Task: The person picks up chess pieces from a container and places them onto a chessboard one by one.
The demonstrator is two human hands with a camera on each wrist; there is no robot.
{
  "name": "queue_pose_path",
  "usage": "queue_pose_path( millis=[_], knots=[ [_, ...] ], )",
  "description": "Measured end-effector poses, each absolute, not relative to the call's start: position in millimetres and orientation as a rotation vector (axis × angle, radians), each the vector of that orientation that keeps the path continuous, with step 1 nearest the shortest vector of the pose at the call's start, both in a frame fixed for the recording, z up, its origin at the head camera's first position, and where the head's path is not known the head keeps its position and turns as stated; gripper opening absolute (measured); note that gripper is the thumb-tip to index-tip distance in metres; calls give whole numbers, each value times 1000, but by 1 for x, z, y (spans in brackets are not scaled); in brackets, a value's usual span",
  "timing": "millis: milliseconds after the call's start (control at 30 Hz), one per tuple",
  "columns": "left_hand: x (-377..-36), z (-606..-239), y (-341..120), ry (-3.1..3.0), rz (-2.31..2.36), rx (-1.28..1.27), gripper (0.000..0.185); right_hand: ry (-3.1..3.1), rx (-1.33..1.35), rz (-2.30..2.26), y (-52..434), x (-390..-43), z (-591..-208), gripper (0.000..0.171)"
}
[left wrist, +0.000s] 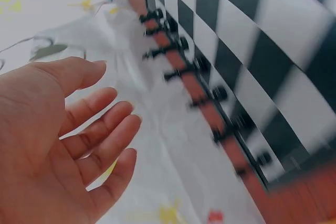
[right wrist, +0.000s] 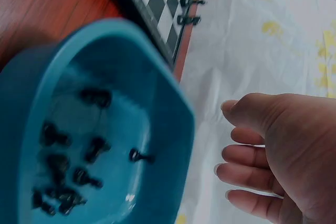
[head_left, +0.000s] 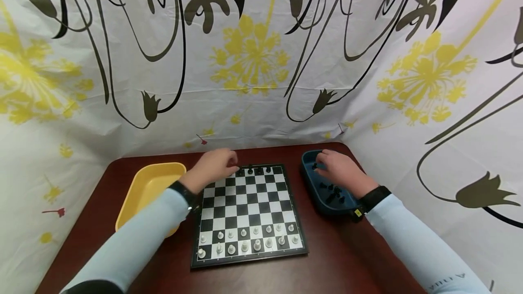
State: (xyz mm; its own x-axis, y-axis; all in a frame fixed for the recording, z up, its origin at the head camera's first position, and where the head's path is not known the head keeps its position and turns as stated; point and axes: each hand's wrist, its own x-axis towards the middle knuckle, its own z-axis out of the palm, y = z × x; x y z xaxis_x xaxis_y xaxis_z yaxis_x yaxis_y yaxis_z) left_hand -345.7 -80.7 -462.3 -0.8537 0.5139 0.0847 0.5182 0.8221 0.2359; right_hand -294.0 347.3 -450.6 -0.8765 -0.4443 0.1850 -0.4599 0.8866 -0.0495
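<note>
A black-and-white chessboard (head_left: 245, 203) lies mid-table. White pieces (head_left: 249, 237) fill its two near rows, and a few black pieces (head_left: 259, 169) stand on the far row. My left hand (head_left: 216, 164) hovers at the board's far left corner. In the left wrist view this hand (left wrist: 79, 129) is open with an empty palm, beside the row of black pieces (left wrist: 178, 43). My right hand (head_left: 337, 169) is over the far end of the blue tray (head_left: 309, 180). Seen from the right wrist, that hand (right wrist: 262, 150) has loosely bent fingers holding nothing, next to the tray (right wrist: 157, 77) and its several black pieces (right wrist: 68, 182).
An empty yellow tray (head_left: 151, 185) sits left of the board on the dark red table (head_left: 327, 248). A flower-printed white cloth (head_left: 261, 80) walls in the table at the back and on both sides.
</note>
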Motion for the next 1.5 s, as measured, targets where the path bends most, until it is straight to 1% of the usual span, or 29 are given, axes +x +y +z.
queue_pose_path(
  millis=[267, 400, 533, 733, 1033, 1300, 1500],
  knots=[
    [-298, -466, -180, -2997, -507, -620, 33, -2926, 683, 195, 368, -299, -456, 21],
    [-278, -477, -213, -3012, -548, -536, 36, -2929, 686, 226, 375, -299, -461, 21],
    [-265, -490, -235, -3023, -562, -481, 38, -2948, 675, 213, 379, -298, -466, 22],
    [-257, -499, -249, -3025, -609, -420, 37, -3002, 638, 206, 382, -298, -470, 22],
    [-257, -498, -249, -3004, -613, -397, 38, -3039, 612, 206, 382, -309, -476, 21],
    [-250, -501, -249, -3017, -640, -386, 38, -3036, 660, 279, 377, -336, -487, 25],
    [-249, -501, -248, -3003, -647, -397, 38, -3068, 649, 243, 369, -361, -494, 17]
  ],
)
